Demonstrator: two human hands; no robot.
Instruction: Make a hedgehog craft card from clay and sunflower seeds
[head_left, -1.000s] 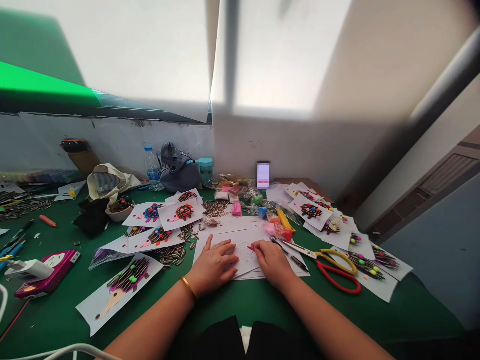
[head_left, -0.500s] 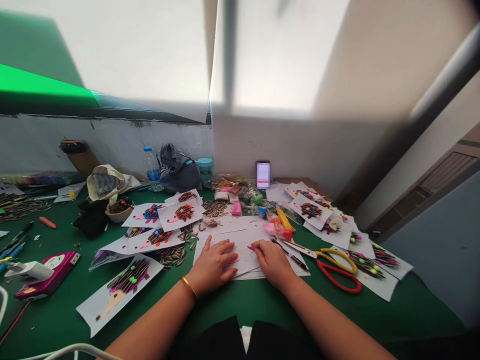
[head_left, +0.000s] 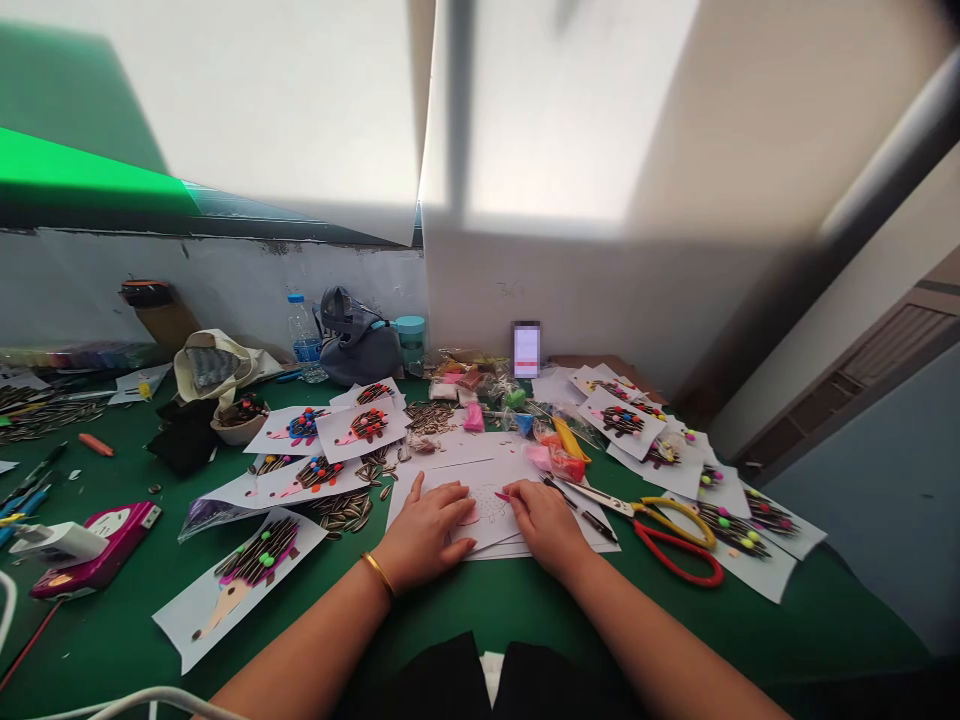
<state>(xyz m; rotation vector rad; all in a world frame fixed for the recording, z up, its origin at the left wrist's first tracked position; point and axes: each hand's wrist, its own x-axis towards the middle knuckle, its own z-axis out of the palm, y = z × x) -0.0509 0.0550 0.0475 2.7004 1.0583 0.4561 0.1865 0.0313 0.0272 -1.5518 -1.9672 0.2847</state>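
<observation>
On a white sheet of paper lies my left hand, its fingers spread and a gold bangle at the wrist. A dotted, round-bodied outline drawing is on the paper between my hands. Beside my left fingertips shows a pink patch on the drawing, partly covered by them. My right hand pinches a small thin magenta piece at the drawing's right edge; whether it is clay or a tool I cannot tell. Next to this hand are black pens and scissors with yellow and red handles.
Hedgehog pictures with seeds and coloured balls lie at left and right. Loose striped seeds sit left of the paper. Bags of coloured clay, a phone, a bottle and a grey bag stand behind.
My left fingers have shifted slightly, and more of the pink patch shows beside them. My right hand stays nearly in place with the magenta piece.
</observation>
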